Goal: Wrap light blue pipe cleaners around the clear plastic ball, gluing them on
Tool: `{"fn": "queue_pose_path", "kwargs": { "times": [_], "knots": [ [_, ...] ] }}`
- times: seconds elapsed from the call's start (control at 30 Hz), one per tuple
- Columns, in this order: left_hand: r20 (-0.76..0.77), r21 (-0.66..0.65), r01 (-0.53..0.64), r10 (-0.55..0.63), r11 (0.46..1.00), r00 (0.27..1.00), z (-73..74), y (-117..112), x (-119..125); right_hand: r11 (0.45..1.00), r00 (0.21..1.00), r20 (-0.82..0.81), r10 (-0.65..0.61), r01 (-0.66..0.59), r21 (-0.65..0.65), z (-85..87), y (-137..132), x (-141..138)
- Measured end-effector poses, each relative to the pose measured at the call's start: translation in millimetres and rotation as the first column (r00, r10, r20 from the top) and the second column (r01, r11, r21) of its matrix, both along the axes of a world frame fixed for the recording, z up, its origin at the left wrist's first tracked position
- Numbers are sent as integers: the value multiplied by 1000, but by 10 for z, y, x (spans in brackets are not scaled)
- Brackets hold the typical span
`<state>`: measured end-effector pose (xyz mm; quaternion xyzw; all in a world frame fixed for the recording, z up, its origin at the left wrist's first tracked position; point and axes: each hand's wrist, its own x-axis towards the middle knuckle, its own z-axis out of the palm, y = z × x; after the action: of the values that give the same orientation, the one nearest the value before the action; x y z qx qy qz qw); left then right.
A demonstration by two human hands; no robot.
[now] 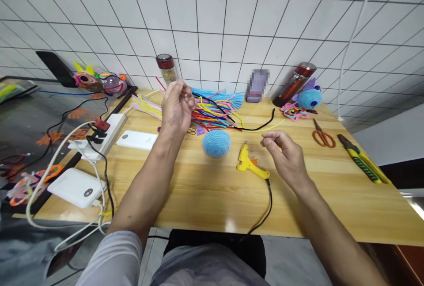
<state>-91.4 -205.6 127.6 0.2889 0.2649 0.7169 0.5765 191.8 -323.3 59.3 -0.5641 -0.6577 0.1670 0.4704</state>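
Note:
My left hand (177,107) is raised over the left part of the wooden table (205,197), fingers pinched together at the edge of a pile of coloured pipe cleaners (212,111). A black pipe cleaner (261,125) runs from that pinch across the table to the right. My right hand (286,158) hovers low over the table with its fingers loosely curled and apart, holding nothing. It is just right of a yellow glue gun (248,164) that lies on the wood. A blue ribbed ball shape (216,143) sits between my hands.
Orange scissors (323,137) and yellow-handled pliers (362,162) lie at the right. Two red-capped bottles (166,68) (293,83), a blue fuzzy toy (309,98), a power strip (106,138) and two white power banks (137,140) (77,186) with cables stand along the back and left.

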Motion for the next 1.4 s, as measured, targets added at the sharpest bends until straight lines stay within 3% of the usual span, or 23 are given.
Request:
{"fn": "queue_pose_path", "kwargs": {
  "times": [0.23, 0.53, 0.63, 0.73, 0.9, 1.03, 1.13, 1.4],
  "knots": [
    [-237, -33, 3, -10, 999, 972, -271, 170, 45, 996, 998, 22, 65, -64, -57, -166, 62, 45],
    [-366, 47, -24, 39, 999, 930, -542, 229, 171, 998, 999, 21, 28, -26, -59, -307, 147, -6],
    [-475, -16, -63, 48, 998, 879, -623, 236, 245, 997, 995, 86, 59, -55, -47, -318, 166, -69],
    [-642, -15, -150, 106, 989, 759, -658, 210, 272, 995, 981, 166, 100, -93, -48, -300, 159, -183],
    [-709, 3, -196, 140, 981, 691, -739, -89, 113, 995, 970, 226, 95, -85, -55, -228, 110, -435],
    [-765, -70, -193, 72, 979, 640, -934, -449, -82, 996, 956, 283, 80, -64, -66, -186, 142, -646],
    [-771, -152, -121, -41, 981, 636, -1099, -626, -148, 995, 939, 337, 67, -39, -89, -200, 262, -770],
    [-675, -336, 193, -379, 922, 633, -1376, -681, -28, 989, 915, 390, 101, -50, -138, -277, 545, -850]
  ]
}}
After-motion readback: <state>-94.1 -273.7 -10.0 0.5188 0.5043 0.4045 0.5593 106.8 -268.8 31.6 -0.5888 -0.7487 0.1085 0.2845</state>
